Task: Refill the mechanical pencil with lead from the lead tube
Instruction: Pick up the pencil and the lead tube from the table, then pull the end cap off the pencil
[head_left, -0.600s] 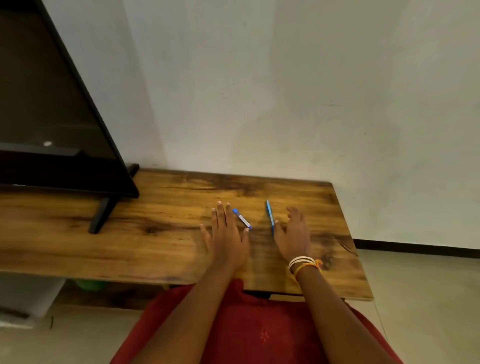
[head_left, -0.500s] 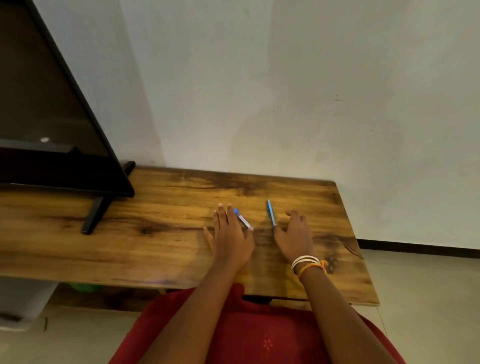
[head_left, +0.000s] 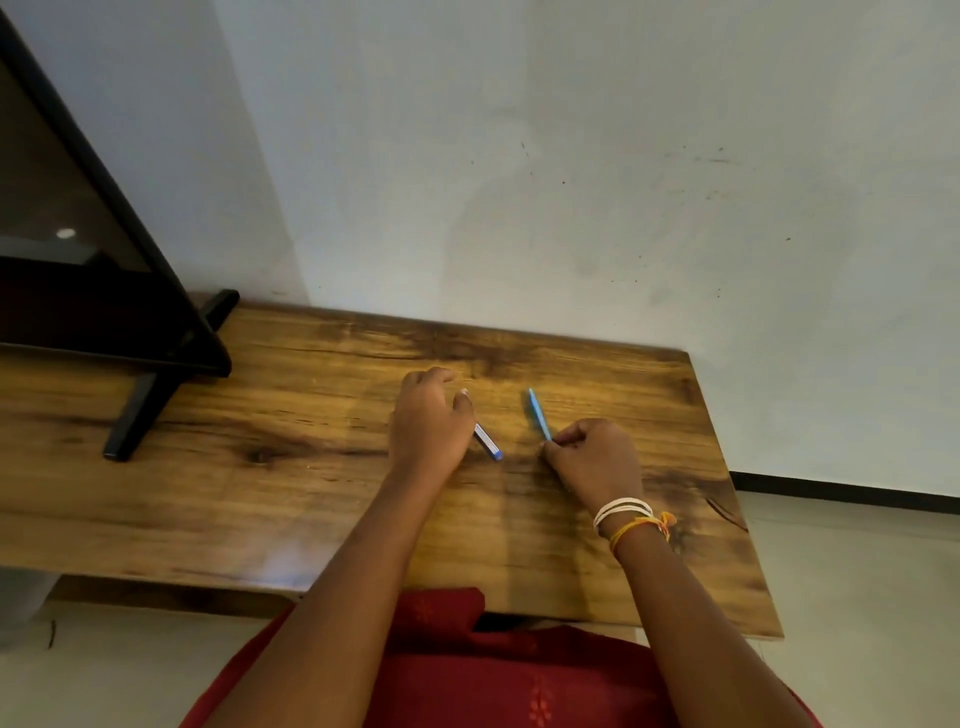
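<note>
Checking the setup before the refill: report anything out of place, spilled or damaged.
Nothing stands out. Left hand grips the lead tube, right hand pinches the mechanical pencil; both look intact, with nothing visibly spilled on the wooden table.

Pale, lightly scuffed wall (head_left: 571, 156) behind. Wood-grain worktop (head_left: 260, 493) with dark streaks, set against it. Black screen (head_left: 78, 234) on a black stand (head_left: 140, 410) at the left. Light floor (head_left: 857, 597) at the right, dark skirting (head_left: 841, 483) along the wall's base.
</note>
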